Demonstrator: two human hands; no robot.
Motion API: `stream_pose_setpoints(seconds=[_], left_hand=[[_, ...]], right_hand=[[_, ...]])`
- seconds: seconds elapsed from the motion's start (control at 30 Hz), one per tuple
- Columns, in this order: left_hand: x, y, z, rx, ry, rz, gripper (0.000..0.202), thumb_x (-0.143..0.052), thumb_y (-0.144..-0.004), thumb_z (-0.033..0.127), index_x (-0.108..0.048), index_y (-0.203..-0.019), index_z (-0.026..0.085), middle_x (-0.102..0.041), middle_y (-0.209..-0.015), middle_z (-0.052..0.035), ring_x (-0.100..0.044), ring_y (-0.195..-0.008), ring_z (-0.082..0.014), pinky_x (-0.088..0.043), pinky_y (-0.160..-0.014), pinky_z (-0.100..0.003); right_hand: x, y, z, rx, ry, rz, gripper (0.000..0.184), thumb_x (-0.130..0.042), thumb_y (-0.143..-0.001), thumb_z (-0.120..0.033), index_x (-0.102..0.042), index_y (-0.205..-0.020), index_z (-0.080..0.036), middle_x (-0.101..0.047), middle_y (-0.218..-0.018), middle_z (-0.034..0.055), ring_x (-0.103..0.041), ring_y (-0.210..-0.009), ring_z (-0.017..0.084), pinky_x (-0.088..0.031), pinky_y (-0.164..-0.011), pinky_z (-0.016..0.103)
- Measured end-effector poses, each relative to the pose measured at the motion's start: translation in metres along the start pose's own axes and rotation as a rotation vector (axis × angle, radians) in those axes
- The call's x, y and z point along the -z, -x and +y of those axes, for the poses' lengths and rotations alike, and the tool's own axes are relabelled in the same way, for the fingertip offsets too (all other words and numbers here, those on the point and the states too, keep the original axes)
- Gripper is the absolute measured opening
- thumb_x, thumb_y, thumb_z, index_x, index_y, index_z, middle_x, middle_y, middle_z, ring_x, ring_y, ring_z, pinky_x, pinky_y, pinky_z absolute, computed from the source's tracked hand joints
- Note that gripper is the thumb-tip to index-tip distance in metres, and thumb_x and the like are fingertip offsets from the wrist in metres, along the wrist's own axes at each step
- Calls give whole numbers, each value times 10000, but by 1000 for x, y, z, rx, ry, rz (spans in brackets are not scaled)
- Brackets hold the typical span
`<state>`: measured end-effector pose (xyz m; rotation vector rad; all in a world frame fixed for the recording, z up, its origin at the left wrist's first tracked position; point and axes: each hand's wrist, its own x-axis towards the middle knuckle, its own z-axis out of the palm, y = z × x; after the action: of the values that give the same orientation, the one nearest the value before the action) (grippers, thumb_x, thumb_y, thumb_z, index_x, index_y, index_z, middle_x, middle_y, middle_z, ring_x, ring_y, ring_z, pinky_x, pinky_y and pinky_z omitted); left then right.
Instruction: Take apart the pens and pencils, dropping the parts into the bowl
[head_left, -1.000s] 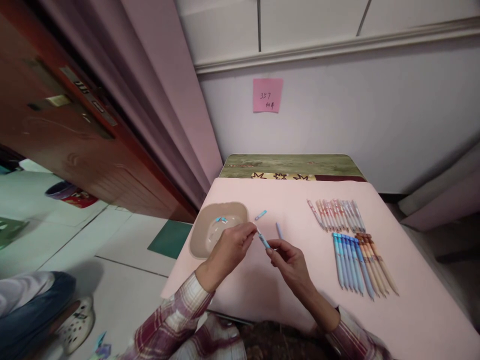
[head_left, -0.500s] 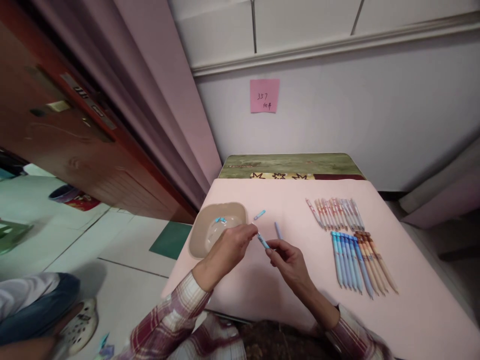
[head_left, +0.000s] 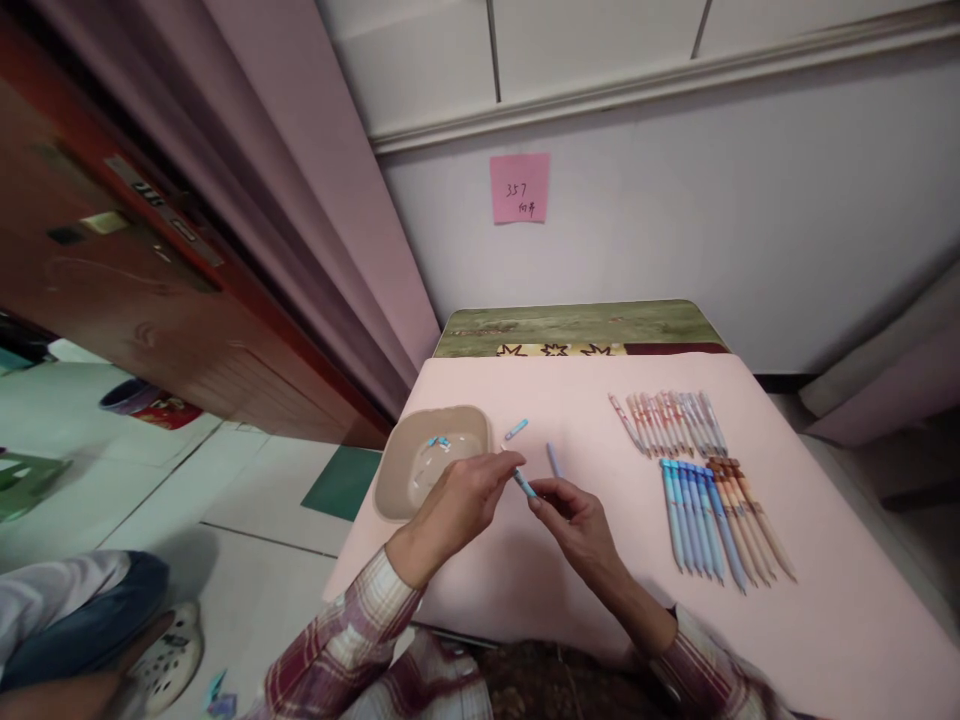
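Note:
A short blue, patterned pen section is held between my two hands above the table. My left hand is closed, its fingertips pinching around the section's upper end; any small part there is hidden. Thumb and fingers of my right hand grip the lower end. Just beyond lies another blue pen piece, and a slim lavender-blue barrel is behind my right hand. The beige bowl beside my left hand contains small blue and white parts.
On the right lie a row of patterned pens, several blue pens and several brown pens. The pink-covered table stands against the wall. A person's leg is at lower left, near a door.
Both hands stay around the pen section, with my left fingers shifted slightly over its upper end. The whole view has tilted a little; the pens and bowl are where they were.

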<state>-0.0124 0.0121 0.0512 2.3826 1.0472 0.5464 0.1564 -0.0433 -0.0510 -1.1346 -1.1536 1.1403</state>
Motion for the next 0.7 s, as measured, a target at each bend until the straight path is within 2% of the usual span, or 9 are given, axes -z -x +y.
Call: stream_pose_setpoints(seconds=[0.13, 0.23, 0.33, 0.4, 0.47, 0.57, 0.63, 0.7], left_hand=[[-9, 2, 5, 153, 332, 156, 327, -516, -910, 232, -535, -1237, 222, -695, -1098, -80, -668, -958, -168, -519, -860, -314], [-28, 5, 7, 276, 598, 189, 319, -664, -815, 278, -606, -1114, 185, -691, -1092, -91, -658, -980, -189, -518, -879, -328], [-45, 7, 7, 359, 831, 203, 234, -720, -758, 270, -666, -956, 158, -707, -1032, -94, -654, -973, -207, -511, -886, -343], [-48, 7, 7, 402, 948, 280, 197, -715, -763, 266, -674, -922, 158, -719, -991, -89, -659, -944, -204, -509, -878, -342], [-44, 8, 5, 416, 977, 403, 185, -708, -772, 272, -676, -920, 165, -724, -981, -85, -660, -941, -202, -498, -889, -340], [-32, 8, -2, 405, 917, 520, 232, -699, -784, 285, -677, -985, 171, -725, -968, -85, -657, -940, -198, -478, -911, -335], [-29, 9, -7, 408, 915, 500, 295, -684, -799, 293, -654, -1070, 177, -721, -954, -78, -655, -921, -186, -474, -909, -329], [-31, 10, -10, 416, 995, 453, 312, -663, -819, 295, -614, -1111, 196, -712, -937, -62, -655, -885, -172, -487, -878, -329]], right_hand=[[2, -1, -4, 63, 28, 37, 225, -639, -833, -365, -714, -974, -207, -713, -905, 56, -647, -814, 200, -525, -750, 323], [0, 0, -10, 102, 30, 18, 216, -630, -851, -349, -716, -996, -214, -719, -924, 54, -654, -836, 200, -523, -773, 329], [-2, 1, -14, 128, 35, 16, 217, -635, -850, -355, -714, -993, -213, -723, -944, 56, -659, -871, 206, -522, -791, 334], [2, -1, -16, 134, 59, 4, 260, -654, -833, -366, -698, -1039, -213, -722, -971, 59, -661, -898, 211, -523, -811, 341], [12, -4, -14, 125, 116, 14, 319, -656, -825, -377, -670, -1098, -213, -719, -1001, 64, -662, -918, 211, -521, -828, 343], [33, -9, -6, 63, 369, 97, 249, -613, -846, -391, -677, -1007, -212, -718, -915, 50, -664, -817, 188, -514, -752, 309], [42, -9, 3, -6, 636, 98, 195, -600, -848, -392, -681, -905, -224, -702, -832, 30, -647, -729, 175, -480, -676, 289], [42, -6, 11, -63, 878, 33, 167, -618, -830, -386, -674, -874, -235, -686, -817, 22, -637, -725, 179, -436, -638, 280]])
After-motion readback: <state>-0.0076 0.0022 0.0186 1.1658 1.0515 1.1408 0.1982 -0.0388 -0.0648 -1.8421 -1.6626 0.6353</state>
